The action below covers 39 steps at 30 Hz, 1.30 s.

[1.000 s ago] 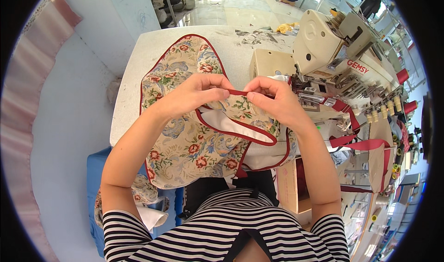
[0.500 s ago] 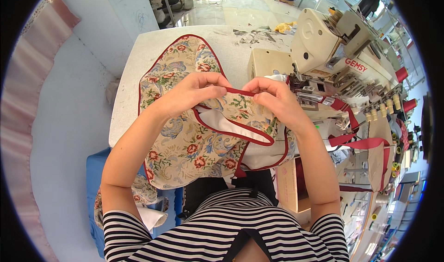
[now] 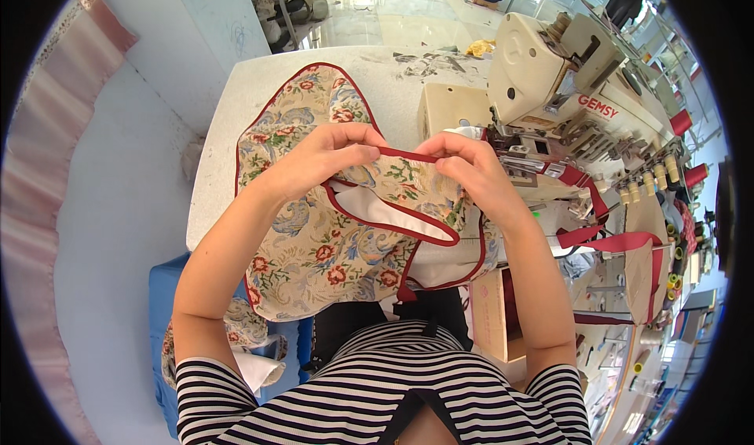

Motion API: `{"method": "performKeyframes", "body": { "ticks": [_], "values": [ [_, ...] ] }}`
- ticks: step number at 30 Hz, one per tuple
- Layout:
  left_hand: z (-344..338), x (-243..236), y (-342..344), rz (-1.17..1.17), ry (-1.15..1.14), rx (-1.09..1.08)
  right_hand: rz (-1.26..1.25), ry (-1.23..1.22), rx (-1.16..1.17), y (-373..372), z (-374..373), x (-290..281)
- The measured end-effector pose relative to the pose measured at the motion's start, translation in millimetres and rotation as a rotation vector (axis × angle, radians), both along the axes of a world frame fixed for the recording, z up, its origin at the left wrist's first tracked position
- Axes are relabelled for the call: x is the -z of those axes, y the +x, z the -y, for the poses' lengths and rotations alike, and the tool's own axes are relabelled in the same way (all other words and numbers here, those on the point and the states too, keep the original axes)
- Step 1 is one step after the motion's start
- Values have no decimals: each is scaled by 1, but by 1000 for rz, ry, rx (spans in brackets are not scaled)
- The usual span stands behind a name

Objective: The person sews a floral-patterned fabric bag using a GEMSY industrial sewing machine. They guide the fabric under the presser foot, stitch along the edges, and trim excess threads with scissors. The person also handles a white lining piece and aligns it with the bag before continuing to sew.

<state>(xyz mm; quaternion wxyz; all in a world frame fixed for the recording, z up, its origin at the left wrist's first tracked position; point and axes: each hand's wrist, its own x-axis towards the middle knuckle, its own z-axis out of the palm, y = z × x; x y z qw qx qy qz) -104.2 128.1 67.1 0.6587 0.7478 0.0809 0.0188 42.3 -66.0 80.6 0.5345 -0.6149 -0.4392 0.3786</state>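
A floral tapestry fabric piece [image 3: 322, 256] with dark red binding along its edges lies across the table and hangs over its near edge. Between both hands, a stretch of the red binding [image 3: 407, 156] is held up and pulled fairly straight. My left hand [image 3: 342, 156] pinches its left end between thumb and fingers. At the right end, my right hand [image 3: 469, 166] pinches the same edge. Below them the cloth folds over, and its white backing [image 3: 385, 213] shows inside the red-bound curve. Some fingertips are hidden behind the fabric.
Right of my hands stands a cream sewing machine [image 3: 534, 68], with a red ribbon [image 3: 605, 245] by it. Cloth scraps [image 3: 432, 64] lie at the table's far side. More floral fabric [image 3: 247, 327] rests on something blue at lower left. A cardboard box [image 3: 491, 311] is below the table's right side.
Both hands keep their pinch on the bound edge. The right hand has shifted slightly right along the binding, so a little more red edge shows between the hands.
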Motion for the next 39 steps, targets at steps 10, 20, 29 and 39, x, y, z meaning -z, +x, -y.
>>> {"method": "performKeyframes", "body": {
  "ticks": [10, 20, 29, 39],
  "values": [
    [2, -5, 1, -14, -13, -48, 440, 394, 428, 12, 49, 27],
    [69, 31, -68, 350, 693, -460, 7, 47, 664, 11, 165, 116],
    [101, 112, -68, -123, 1334, -389, -309, -29, 333, 7, 140, 114],
    [107, 37, -30, 384, 953, -742, -638, 128, 66, -11, 147, 125]
  ]
}}
